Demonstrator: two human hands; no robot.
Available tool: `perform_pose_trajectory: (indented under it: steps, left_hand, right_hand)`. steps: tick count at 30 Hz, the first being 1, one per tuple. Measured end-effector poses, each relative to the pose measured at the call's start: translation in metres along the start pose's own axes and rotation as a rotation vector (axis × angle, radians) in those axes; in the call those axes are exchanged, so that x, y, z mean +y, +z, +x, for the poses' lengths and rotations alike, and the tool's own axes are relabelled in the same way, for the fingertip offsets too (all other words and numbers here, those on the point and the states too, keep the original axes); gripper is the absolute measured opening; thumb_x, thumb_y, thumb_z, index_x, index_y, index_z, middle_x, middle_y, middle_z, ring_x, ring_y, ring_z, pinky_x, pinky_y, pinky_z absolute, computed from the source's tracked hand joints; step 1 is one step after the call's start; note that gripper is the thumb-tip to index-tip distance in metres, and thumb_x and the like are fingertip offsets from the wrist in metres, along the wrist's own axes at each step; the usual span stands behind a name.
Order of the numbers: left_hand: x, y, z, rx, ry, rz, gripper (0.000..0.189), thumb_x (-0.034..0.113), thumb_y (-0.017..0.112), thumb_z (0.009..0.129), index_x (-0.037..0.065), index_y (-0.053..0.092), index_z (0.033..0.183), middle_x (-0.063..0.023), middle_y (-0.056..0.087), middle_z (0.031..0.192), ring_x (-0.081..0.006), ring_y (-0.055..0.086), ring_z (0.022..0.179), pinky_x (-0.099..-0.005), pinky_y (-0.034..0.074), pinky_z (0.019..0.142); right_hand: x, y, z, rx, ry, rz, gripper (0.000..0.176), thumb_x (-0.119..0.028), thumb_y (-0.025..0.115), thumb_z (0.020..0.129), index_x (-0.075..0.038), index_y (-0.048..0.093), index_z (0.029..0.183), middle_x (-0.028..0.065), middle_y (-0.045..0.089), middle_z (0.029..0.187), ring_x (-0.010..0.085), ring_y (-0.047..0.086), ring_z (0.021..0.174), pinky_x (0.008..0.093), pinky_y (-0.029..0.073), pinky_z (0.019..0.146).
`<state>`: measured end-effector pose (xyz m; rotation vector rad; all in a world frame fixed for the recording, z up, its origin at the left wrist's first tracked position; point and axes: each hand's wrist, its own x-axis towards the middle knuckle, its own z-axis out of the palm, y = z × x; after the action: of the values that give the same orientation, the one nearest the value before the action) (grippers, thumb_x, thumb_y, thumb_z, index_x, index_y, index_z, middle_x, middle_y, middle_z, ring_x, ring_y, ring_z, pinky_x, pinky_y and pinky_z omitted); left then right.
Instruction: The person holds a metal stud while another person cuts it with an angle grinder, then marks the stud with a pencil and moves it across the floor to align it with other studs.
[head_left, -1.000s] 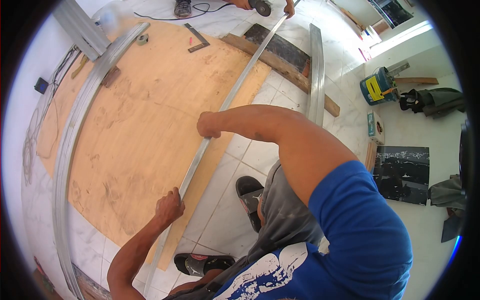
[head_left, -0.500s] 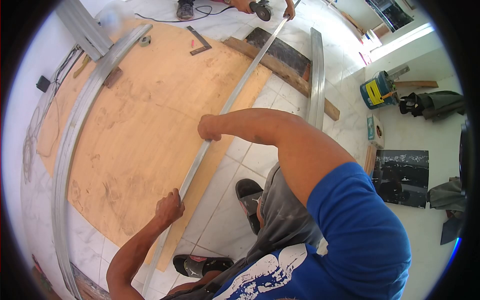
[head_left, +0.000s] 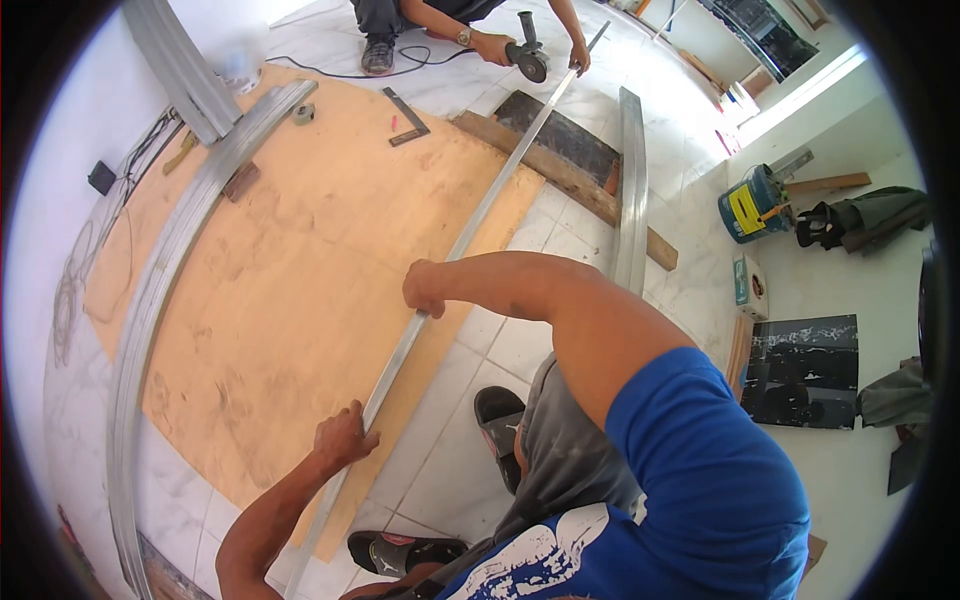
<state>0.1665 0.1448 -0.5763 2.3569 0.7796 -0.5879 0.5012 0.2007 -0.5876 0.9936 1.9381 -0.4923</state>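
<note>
A long, thin metal channel [head_left: 400, 355] runs diagonally from the bottom of the view up to the far end, above a plywood sheet [head_left: 300, 290]. My right hand [head_left: 425, 288] is closed around it near the middle. Lower down, my left hand [head_left: 345, 437] grips the same channel, its fingers curled over the edge. At the top, a co-worker holds an angle grinder [head_left: 530, 62] in one hand, while that person's other hand [head_left: 579, 57] is on the channel's far end.
More metal channels [head_left: 165, 255] lie along the left, and another bundle [head_left: 631, 180] is at right. A carpenter's square [head_left: 408, 118] and a tape roll [head_left: 303, 115] rest on the plywood. Wooden planks [head_left: 570, 170], a bucket [head_left: 752, 205] and a small box [head_left: 749, 287] stand farther right.
The view has tilted up, so the scene sits lower and more of the co-worker shows. The grinder now appears more upright. Both my hands keep their hold on the channel.
</note>
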Motion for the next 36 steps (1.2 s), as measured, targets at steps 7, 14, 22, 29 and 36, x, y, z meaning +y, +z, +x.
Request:
perform_pose_trajectory:
  steps: [7, 14, 22, 29, 36]
  left_hand:
    - [0.002, -0.010, -0.006, -0.031, -0.027, -0.030, 0.070, 0.054, 0.068, 0.078, 0.000, 0.049, 0.118, -0.0244, 0.065, 0.099, -0.0416, 0.067, 0.086, -0.0515, 0.052, 0.076]
    - [0.000, -0.017, -0.005, -0.075, -0.031, -0.003, 0.081, 0.059, 0.066, 0.078, 0.000, 0.045, 0.130, -0.0273, 0.064, 0.108, -0.0412, 0.067, 0.095, -0.0508, 0.053, 0.081]
    - [-0.002, -0.021, -0.005, -0.077, -0.041, -0.002, 0.082, 0.060, 0.064, 0.079, 0.000, 0.044, 0.131, -0.0282, 0.061, 0.114, -0.0416, 0.066, 0.097, -0.0508, 0.052, 0.082]
    - [-0.001, -0.014, -0.008, -0.084, 0.004, 0.024, 0.081, 0.058, 0.066, 0.078, 0.001, 0.044, 0.131, -0.0266, 0.060, 0.114, -0.0412, 0.066, 0.096, -0.0514, 0.053, 0.080]
    - [-0.002, -0.015, -0.004, -0.113, -0.010, 0.023, 0.086, 0.059, 0.067, 0.076, 0.002, 0.042, 0.135, -0.0266, 0.059, 0.118, -0.0410, 0.066, 0.099, -0.0515, 0.053, 0.083]
  right_hand:
    - [-0.017, -0.033, -0.025, -0.085, 0.017, 0.084, 0.056, -0.060, 0.080, 0.067, -0.021, 0.076, 0.108, -0.0007, 0.071, 0.112, 0.0246, 0.064, 0.108, 0.0411, 0.051, 0.090]
    - [-0.022, -0.036, -0.002, -0.114, -0.126, 0.096, 0.069, -0.070, 0.069, 0.072, -0.009, 0.075, 0.104, 0.0085, 0.070, 0.112, 0.0277, 0.065, 0.106, 0.0414, 0.051, 0.090]
    - [-0.056, -0.059, -0.009, 0.096, -0.172, 0.211, 0.078, -0.073, 0.059, 0.078, 0.003, 0.073, 0.087, 0.0194, 0.071, 0.090, 0.0364, 0.067, 0.088, 0.0461, 0.052, 0.078]
    - [-0.056, -0.062, -0.009, 0.059, -0.232, 0.174, 0.080, -0.075, 0.057, 0.078, 0.004, 0.072, 0.081, 0.0197, 0.070, 0.085, 0.0339, 0.066, 0.084, 0.0456, 0.051, 0.076]
    - [-0.051, -0.055, -0.011, 0.040, -0.207, 0.198, 0.083, -0.077, 0.055, 0.077, 0.004, 0.072, 0.085, 0.0197, 0.070, 0.088, 0.0334, 0.066, 0.086, 0.0458, 0.050, 0.078]
